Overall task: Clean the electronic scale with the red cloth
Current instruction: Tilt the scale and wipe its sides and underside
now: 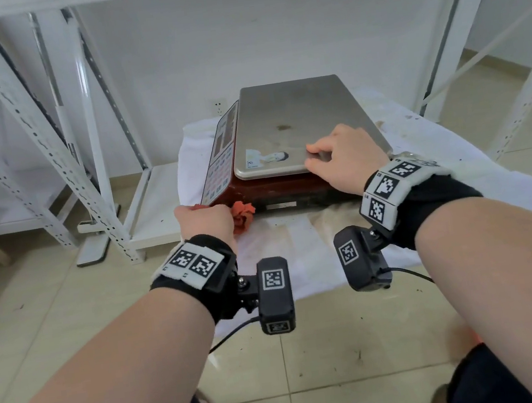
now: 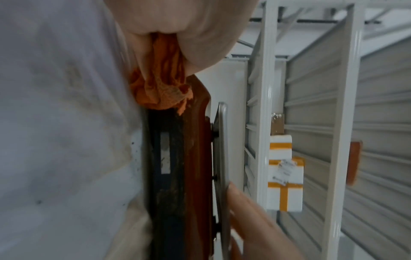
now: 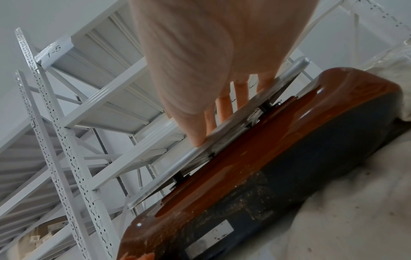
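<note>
The electronic scale [image 1: 301, 121] has a steel weighing pan, a red-brown body and a slanted keypad on its left side. It sits on a white sheet [image 1: 298, 248] on the floor. My left hand [image 1: 204, 222] grips the bunched red cloth [image 1: 243, 218] against the scale's near left corner. The left wrist view shows that cloth [image 2: 164, 84] squeezed in the fist beside the body [image 2: 195, 158]. My right hand [image 1: 340, 155] rests on the pan's near right corner with fingers spread flat. In the right wrist view its fingers [image 3: 222, 109] lie on the pan [image 3: 200, 153].
White metal shelving [image 1: 52, 128] stands to the left, and another shelf frame [image 1: 460, 37] rises at the right. A wall outlet [image 1: 219, 107] is behind the scale. Taped white boxes [image 2: 284, 176] sit on a shelf. Tiled floor [image 1: 312, 348] lies in front.
</note>
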Tool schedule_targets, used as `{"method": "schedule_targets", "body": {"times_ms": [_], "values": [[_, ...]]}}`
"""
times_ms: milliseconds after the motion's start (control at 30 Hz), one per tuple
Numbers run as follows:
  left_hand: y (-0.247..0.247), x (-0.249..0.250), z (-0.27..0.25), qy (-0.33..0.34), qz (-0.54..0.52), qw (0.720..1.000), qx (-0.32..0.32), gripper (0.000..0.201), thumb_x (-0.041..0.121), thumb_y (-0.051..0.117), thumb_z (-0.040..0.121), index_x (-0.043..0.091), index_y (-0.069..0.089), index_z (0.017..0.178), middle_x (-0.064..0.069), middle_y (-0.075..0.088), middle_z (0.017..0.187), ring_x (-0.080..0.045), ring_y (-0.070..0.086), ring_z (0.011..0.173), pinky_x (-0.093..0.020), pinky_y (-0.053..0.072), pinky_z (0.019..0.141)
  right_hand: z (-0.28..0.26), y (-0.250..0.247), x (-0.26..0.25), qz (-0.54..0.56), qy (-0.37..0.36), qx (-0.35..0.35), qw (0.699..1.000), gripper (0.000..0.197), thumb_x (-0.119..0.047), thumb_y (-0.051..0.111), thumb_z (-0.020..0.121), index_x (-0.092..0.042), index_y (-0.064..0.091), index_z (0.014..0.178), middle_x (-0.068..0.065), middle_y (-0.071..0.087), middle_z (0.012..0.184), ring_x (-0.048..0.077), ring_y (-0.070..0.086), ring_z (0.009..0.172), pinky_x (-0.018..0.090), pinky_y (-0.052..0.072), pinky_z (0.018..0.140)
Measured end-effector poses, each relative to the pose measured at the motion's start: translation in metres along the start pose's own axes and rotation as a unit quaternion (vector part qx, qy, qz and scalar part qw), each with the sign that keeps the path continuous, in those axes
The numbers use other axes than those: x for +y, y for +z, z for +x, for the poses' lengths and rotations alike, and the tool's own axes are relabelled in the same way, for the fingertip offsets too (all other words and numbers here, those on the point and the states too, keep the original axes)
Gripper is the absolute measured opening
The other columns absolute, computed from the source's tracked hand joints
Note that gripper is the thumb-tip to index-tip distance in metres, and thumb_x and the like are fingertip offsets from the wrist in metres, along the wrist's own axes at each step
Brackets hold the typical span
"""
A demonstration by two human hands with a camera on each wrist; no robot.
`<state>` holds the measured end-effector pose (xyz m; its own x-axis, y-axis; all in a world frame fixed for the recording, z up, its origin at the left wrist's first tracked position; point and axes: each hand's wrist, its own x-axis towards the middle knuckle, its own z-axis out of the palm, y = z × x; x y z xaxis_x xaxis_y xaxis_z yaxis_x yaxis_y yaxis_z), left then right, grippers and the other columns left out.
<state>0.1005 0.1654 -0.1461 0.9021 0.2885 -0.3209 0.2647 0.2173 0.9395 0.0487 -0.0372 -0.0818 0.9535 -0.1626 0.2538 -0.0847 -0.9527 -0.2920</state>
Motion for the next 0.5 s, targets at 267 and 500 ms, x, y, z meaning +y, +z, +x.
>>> {"method": "schedule_targets", "body": {"times_ms": [267, 500], "values": [[0.008, 0.004, -0.043, 0.251, 0.256, 0.933, -0.023, 0.023, 0.002, 0.053, 0.069, 0.019, 0.046, 0.084, -0.004, 0.060, 0.086, -0.020, 0.055, 0.077, -0.030, 0.046, 0.064, 0.002, 0.004, 0.002, 0.011, 0.007, 0.010, 1.000, 0.034, -0.042, 0.050, 0.090, -0.029, 0.066, 0.116, 0.009, 0.056, 0.112, 0.032, 0.049, 0.112, 0.033, 0.034, 0.102], [-0.012, 0.010, -0.043, 0.256, 0.195, 0.944, -0.069, 0.033, -0.002, 0.044, 0.070, 0.025, 0.049, 0.088, -0.011, 0.066, 0.071, -0.004, 0.062, 0.046, -0.020, 0.052, 0.046, -0.002, 0.001, -0.002, 0.001, -0.001, 0.009, 1.000, 0.032, -0.040, 0.050, 0.091, -0.028, 0.067, 0.115, 0.010, 0.056, 0.114, 0.031, 0.049, 0.111, 0.034, 0.034, 0.101]]}}
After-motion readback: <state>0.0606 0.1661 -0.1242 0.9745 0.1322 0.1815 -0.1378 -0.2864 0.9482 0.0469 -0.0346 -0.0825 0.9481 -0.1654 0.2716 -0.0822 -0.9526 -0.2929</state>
